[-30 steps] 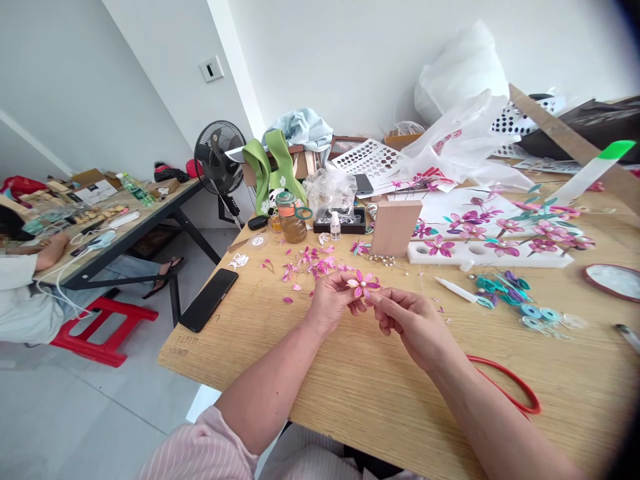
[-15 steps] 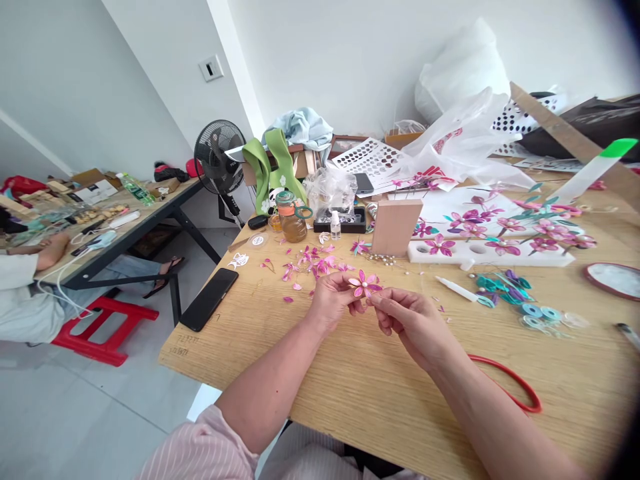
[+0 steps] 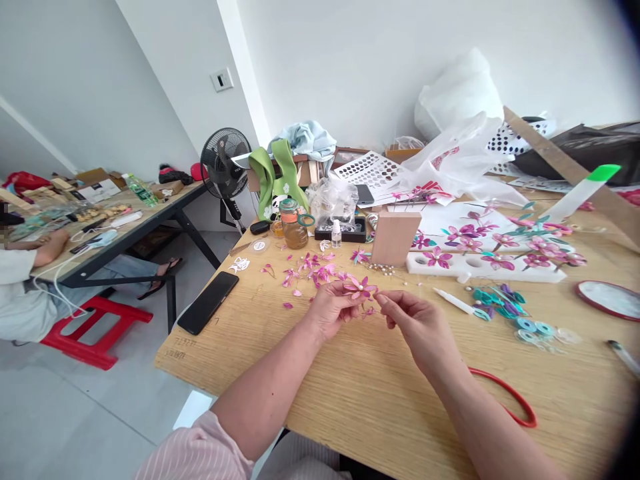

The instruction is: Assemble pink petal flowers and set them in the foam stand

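A pink fabric-like flower (image 3: 361, 288) with a pearl centre is pinched between the thumb and fingers of my left hand (image 3: 331, 308). Just right of its petals, my right hand (image 3: 416, 321) is closed in a pinch; anything between those fingertips is too small to make out. A small pink piece (image 3: 369, 311) shows beneath the flower, between both hands. Loose pink petals (image 3: 320, 268) lie scattered on the table (image 3: 310, 407) beyond my left hand. Finished-looking pink flowers (image 3: 438, 257) stand in a white foam block (image 3: 425, 264) to the right.
A black phone (image 3: 209, 303) lies at the left table edge. Farther back are a jar (image 3: 294, 225), a small spray bottle (image 3: 337, 233) and a wooden block (image 3: 397, 238). Thread bobbins (image 3: 535, 328), a white pen (image 3: 454, 301) and a red cord ring (image 3: 520, 400) sit at right. Another person's arm (image 3: 53, 248) rests on the left table.
The flower has tilted so its face turns more upward. My right hand has shifted slightly right, away from the flower. The camera view has tipped up slightly.
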Tool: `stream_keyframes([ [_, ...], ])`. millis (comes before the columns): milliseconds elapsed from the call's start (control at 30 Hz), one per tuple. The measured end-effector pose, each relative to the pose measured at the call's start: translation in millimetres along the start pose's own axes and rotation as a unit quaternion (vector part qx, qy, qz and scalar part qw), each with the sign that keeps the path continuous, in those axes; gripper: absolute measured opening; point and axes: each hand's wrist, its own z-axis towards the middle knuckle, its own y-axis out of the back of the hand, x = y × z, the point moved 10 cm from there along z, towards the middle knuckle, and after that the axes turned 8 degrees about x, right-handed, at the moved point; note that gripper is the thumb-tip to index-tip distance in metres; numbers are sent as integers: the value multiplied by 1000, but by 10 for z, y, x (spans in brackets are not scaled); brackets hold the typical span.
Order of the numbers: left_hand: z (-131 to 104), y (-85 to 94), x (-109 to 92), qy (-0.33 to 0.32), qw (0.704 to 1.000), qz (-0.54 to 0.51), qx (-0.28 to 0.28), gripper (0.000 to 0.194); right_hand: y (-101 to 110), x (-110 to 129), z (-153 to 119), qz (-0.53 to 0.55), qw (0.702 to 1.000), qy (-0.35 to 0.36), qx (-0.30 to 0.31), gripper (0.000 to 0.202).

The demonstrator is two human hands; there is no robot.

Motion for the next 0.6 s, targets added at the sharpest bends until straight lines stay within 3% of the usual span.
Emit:
stream_keyframes([
  [300, -32, -77, 72, 45, 999, -13, 14, 30, -268, 14, 42, 7, 994, 18, 111, 33],
  [600, -34, -61, 64, 43, 999, 3, 16, 32, -309, 115, 7, -9, 991, 37, 128, 35],
])
